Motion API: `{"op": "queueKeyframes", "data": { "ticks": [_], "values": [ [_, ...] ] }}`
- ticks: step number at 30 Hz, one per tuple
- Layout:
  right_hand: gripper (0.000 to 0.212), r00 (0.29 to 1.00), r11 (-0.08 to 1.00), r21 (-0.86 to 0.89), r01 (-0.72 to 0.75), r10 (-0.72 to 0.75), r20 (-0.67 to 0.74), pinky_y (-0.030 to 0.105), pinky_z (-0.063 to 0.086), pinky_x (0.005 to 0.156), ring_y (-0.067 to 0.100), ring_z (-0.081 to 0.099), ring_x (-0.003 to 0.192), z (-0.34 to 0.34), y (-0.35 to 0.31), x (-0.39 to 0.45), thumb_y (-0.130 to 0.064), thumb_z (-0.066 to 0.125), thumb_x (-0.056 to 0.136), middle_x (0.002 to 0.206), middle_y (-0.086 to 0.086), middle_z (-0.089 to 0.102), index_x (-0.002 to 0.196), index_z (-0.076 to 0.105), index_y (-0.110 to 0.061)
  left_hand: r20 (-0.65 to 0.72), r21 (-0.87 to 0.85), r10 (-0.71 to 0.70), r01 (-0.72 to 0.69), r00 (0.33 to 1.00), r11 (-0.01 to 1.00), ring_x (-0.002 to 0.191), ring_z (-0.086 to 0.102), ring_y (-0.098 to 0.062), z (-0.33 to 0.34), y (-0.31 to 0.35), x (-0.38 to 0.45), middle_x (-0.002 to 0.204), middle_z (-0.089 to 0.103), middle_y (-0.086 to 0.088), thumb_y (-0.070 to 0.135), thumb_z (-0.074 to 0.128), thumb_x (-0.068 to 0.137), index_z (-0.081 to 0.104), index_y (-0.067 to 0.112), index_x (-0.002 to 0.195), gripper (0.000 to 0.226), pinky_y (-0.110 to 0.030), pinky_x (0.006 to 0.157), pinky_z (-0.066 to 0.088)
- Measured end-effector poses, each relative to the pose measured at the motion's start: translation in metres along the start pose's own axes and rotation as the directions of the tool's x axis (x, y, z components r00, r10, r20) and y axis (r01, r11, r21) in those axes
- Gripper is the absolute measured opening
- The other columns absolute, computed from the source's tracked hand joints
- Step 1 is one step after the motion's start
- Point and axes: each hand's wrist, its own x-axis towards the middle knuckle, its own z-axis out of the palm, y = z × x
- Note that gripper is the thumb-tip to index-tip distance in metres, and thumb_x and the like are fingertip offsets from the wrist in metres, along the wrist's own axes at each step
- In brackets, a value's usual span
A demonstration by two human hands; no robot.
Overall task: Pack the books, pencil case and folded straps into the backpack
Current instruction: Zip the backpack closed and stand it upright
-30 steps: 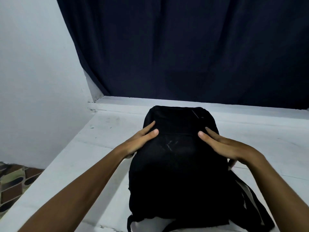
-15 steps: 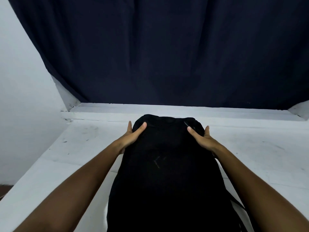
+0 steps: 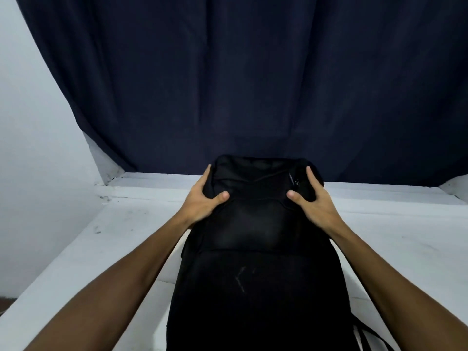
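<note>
Both hands grip the black backpack's (image 3: 258,274) far corners, left hand (image 3: 202,202) and right hand (image 3: 314,206); white tabletop (image 3: 395,239) lies bare either side.

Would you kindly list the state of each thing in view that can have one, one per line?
backpack: lying on the white table, far end gripped from both sides; no opening visible.
left hand: gripping the backpack's far left corner, thumb on top.
right hand: gripping the far right corner, thumb on top.
white table: scuffed, bearing the backpack.
dark curtain: hanging behind the table.
</note>
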Motion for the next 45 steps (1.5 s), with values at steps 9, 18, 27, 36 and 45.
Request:
{"op": "queueKeyframes", "data": {
  "ticks": [9,18,27,36,45],
  "values": [
    [0.115,0.895,0.921,-0.074,0.382,-0.389,-0.218,-0.001,0.009,0.106,0.01,0.021,0.144,-0.043,-0.072,0.034,-0.062,0.077,0.054,0.156,-0.003,0.03,0.151,0.019,-0.04,-0.235,0.092,0.413,-0.403,0.88,0.911,0.134,0.042,-0.008,-0.016,0.08,0.038,0.145,0.042,0.002,0.084,0.075,0.036,0.031,0.015,0.151,0.141,-0.031,0.114,0.033],
    [0.111,0.893,0.935,-0.059,0.351,-0.353,-0.278,0.006,0.019,0.106,-0.011,0.03,0.13,-0.046,-0.049,0.062,-0.05,0.084,0.057,0.146,-0.012,0.033,0.149,0.023,-0.045,-0.146,0.281,0.419,-0.369,0.896,0.886,0.138,0.035,-0.011,-0.019,0.077,0.077,0.151,0.035,0.004,0.079,0.077,0.038,0.032,0.018,0.151,0.136,-0.033,0.116,0.029],
    [0.11,0.896,0.949,0.097,0.299,-0.244,-0.371,0.021,0.036,0.107,-0.003,0.046,0.128,-0.053,-0.02,0.067,-0.022,0.087,0.069,0.139,-0.012,0.048,0.151,0.016,-0.038,-0.159,-0.026,0.141,-0.147,0.977,0.989,0.128,0.047,-0.006,-0.013,0.051,0.09,0.132,0.049,0.016,0.04,0.098,0.041,0.027,0.028,0.152,0.132,-0.025,0.107,0.039],
    [0.087,0.931,0.955,0.223,0.194,-0.108,-0.349,0.028,0.041,0.106,0.004,0.053,0.122,-0.029,-0.015,0.084,-0.03,0.081,0.075,0.137,-0.012,0.053,0.148,0.033,-0.027,-0.207,-0.143,0.251,-0.283,0.946,0.949,0.132,0.038,0.011,0.007,0.051,0.087,0.145,0.036,0.026,0.032,0.097,0.048,0.015,0.033,0.155,0.135,-0.006,0.102,0.033],
    [0.103,0.879,0.947,0.142,0.289,-0.204,-0.431,0.014,0.029,0.104,-0.003,0.037,0.128,-0.035,-0.033,0.105,-0.029,0.077,0.08,0.14,-0.022,0.034,0.155,0.007,-0.031,-0.334,-0.105,0.394,-0.449,0.857,0.888,0.14,0.034,-0.001,0.018,0.07,0.102,0.152,0.038,0.014,0.048,0.092,0.05,0.013,0.036,0.155,0.132,-0.031,0.118,0.027]
  ]
}}
